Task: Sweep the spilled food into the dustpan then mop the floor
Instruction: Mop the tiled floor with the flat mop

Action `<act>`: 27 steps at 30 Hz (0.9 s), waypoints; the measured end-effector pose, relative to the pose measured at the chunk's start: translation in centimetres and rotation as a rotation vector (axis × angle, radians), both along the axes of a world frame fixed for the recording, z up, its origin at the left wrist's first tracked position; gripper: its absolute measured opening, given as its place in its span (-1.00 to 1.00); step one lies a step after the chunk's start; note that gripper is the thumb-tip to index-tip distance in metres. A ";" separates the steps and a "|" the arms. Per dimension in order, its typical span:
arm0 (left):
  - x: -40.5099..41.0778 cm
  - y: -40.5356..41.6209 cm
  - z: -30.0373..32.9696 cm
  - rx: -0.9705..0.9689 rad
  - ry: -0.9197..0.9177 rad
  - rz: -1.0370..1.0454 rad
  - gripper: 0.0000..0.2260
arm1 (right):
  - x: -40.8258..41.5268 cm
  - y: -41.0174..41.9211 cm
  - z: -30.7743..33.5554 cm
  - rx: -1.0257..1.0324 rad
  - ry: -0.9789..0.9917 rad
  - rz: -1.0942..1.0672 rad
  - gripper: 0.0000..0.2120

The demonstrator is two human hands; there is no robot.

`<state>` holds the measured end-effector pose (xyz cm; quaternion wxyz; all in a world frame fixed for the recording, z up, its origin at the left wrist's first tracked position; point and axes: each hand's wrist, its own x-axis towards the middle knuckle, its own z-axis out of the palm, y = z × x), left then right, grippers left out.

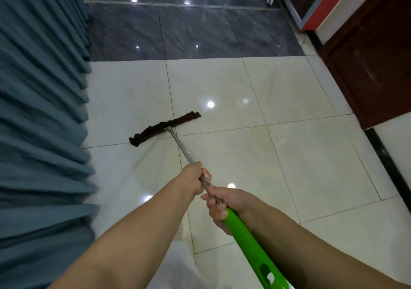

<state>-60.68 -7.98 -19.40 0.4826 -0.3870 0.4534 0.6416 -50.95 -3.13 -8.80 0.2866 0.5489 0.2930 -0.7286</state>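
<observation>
Mopping stage, by the look of it: mop [165, 128] down flat on the pale floor [300, 155], dark cloth head lying across a tile joint in the middle distance, just right of the blue-grey curtain [42, 110] that fills the left side. Left hand [193, 180] wrapped round the metal part of the handle, farther out; right hand [219, 208] clenched round the same handle nearer in, right where the metal meets the green grip. Both arms stretched forward, handle slanting down and away toward the head. No dustpan, no broom and no pile of spilled food anywhere in view, so sweeping probably finished, though not provable from here. A few small reddish-brown specks [179, 228] on the floor near the left forearm, too small to identify; possibly leftover crumbs or a stain needing a pass. Pale tiles glossy with lamp reflections; wet or merely polished, impossible to say. Dark stone floor [200, 32] farther off and the strip beside the brown cabinet [367, 66] on the right likely yet to be mopped. Judged roughly mid-mopping, with near tiles and edges left.
</observation>
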 end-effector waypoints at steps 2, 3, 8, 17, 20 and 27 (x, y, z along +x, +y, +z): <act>-3.7 0.1 -0.2 -0.007 0.028 -0.048 -0.70 | -3.6 0.0 -0.7 -0.018 0.018 -0.014 -0.78; -5.6 0.2 -0.3 -0.014 0.038 -0.075 -0.69 | -5.4 0.0 -0.9 -0.030 0.031 -0.031 -0.78; -12.6 0.3 -1.2 0.003 0.008 -0.183 -0.71 | -11.9 -0.1 -1.4 -0.073 0.098 -0.131 -0.78; -11.1 1.8 -0.4 0.130 -0.092 -0.080 -0.74 | -10.2 1.5 1.8 -0.301 0.063 -0.355 -0.78; -9.7 2.5 0.7 0.194 -0.142 -0.053 -0.73 | -9.0 2.1 3.8 -0.271 0.031 -0.376 -0.73; -9.1 2.6 1.5 0.215 -0.159 -0.056 -0.77 | -9.6 2.1 5.3 -0.182 0.006 -0.275 -0.78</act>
